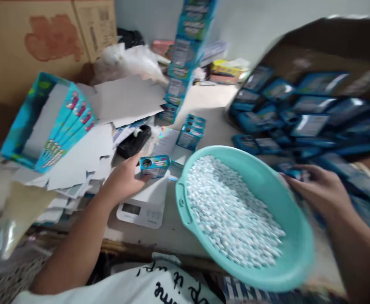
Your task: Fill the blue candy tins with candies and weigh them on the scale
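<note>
My left hand (pixel 126 179) grips a small printed blue box (pixel 155 166) by its left end, over a white digital scale (pixel 140 214). Right of it sits a turquoise plastic basin (pixel 298 236) holding many small white pellet-like pieces (pixel 225 207). Beyond the basin's right rim, my right hand (pixel 322 192) is closed around another small blue box (pixel 290 171), blurred and partly covered by the fingers. A row of small blue boxes (pixel 189 133) stands behind the scale.
A large open carton (pixel 298 55) of blue boxes leans at right. A tall stack of blue boxes (pixel 181 63) rises at the back. At left are a blue display box (pixel 22 139), white card sheets (pixel 128 99), a black device (pixel 134 141) and a translucent funnel-like piece (pixel 25 207).
</note>
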Action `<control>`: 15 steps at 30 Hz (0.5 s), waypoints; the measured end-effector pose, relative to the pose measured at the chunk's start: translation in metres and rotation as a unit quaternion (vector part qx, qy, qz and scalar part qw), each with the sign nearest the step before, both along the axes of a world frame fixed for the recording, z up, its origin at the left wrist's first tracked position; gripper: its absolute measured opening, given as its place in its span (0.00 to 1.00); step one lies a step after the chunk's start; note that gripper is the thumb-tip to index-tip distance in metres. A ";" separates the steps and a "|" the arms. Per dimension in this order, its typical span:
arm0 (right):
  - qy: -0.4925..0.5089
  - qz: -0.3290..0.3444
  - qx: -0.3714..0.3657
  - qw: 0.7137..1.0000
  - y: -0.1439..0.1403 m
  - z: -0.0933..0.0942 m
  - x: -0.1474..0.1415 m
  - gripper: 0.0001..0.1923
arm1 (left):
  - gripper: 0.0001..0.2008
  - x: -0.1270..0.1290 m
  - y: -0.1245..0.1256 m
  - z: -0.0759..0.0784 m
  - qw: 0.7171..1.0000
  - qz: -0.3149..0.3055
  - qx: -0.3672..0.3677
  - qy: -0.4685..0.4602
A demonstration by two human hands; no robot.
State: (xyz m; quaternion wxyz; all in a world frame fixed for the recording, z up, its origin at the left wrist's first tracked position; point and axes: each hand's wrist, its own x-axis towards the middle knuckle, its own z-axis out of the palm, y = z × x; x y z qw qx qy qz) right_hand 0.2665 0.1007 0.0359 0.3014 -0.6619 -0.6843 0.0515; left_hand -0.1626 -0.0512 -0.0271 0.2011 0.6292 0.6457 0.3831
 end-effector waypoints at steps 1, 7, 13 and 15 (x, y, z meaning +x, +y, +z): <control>0.012 -0.044 0.016 0.999 -0.003 0.011 0.006 0.15 | 0.21 0.005 0.004 0.001 0.999 -0.018 0.032 -0.010; 0.187 -0.061 0.195 0.961 0.012 0.082 -0.037 0.23 | 0.18 0.047 0.008 0.058 0.923 -0.040 0.340 0.176; 0.154 0.043 0.123 0.979 0.019 0.044 -0.087 0.25 | 0.24 0.084 0.019 0.070 0.877 -0.130 0.259 0.383; 0.129 0.051 0.105 0.985 0.026 0.020 -0.081 0.27 | 0.24 0.085 0.027 0.059 0.871 -0.121 0.290 0.377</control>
